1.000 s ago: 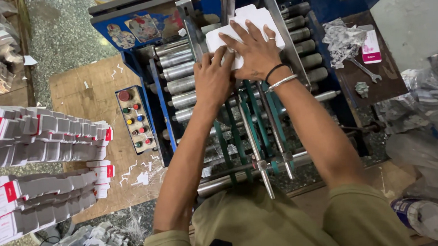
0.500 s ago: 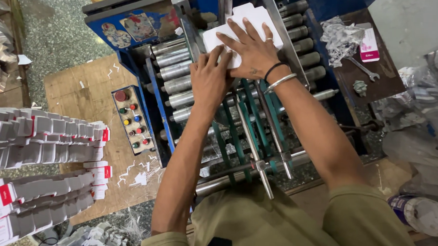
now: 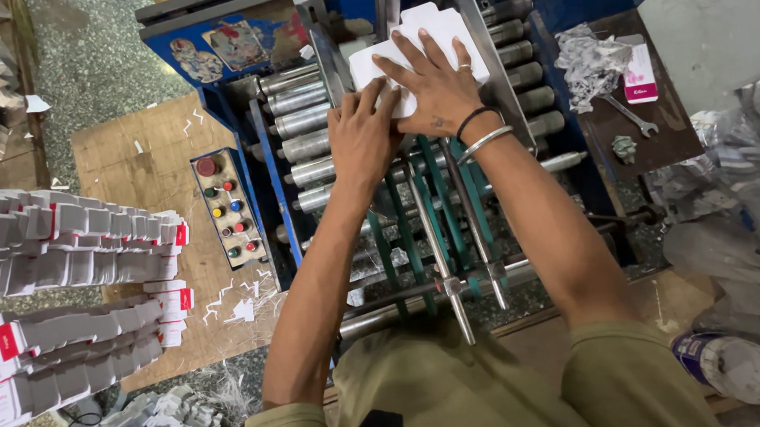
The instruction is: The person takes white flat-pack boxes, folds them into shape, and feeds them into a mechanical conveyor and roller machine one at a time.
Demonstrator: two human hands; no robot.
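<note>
1. Cardboard sheets [image 3: 419, 51], a white stack, lie at the far end of the blue machine [image 3: 233, 82], above its steel rollers [image 3: 303, 122].
2. Compared with a second ago, the stack sits in the same spot and both hands rest on it as before; only slight finger shifts show, so the stack looks to be squared up rather than moved.
3. Right hand [image 3: 439, 85] lies flat with fingers spread on top of the sheets, gripping nothing.
4. Left hand [image 3: 364, 137] presses its fingertips against the stack's near edge, also open.
5. Green belts [image 3: 405, 231] run toward the person.
6. Left of the machine, a button panel [image 3: 226, 206] rests on a wooden board [image 3: 138, 146], beside rows of folded cartons [image 3: 67, 245].
7. A wrench [image 3: 632, 117] lies on the right shelf; the floor is speckled.
</note>
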